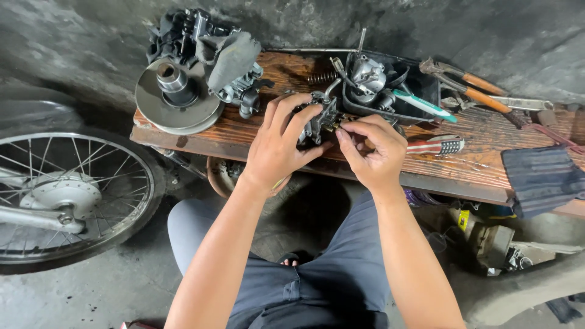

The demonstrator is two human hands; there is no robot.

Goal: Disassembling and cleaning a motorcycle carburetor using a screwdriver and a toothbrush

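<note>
Wooden bench [256,131], carburetor [320,116] between left hand [277,149], right hand [372,149]

Both hands [329,146] gripping metal carburetor [320,116], wooden bench [487,131], spoked wheel [67,195]

Small grey metal carburetor [318,117] held above wooden bench.

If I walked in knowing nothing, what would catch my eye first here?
Most likely the two hands at the centre: the left hand grips a small metal carburettor over a wooden plank, while the right hand pinches a tiny part at its side. Next, the spoked wheel at far left, and the round metal pulley on the plank's left end.
</note>
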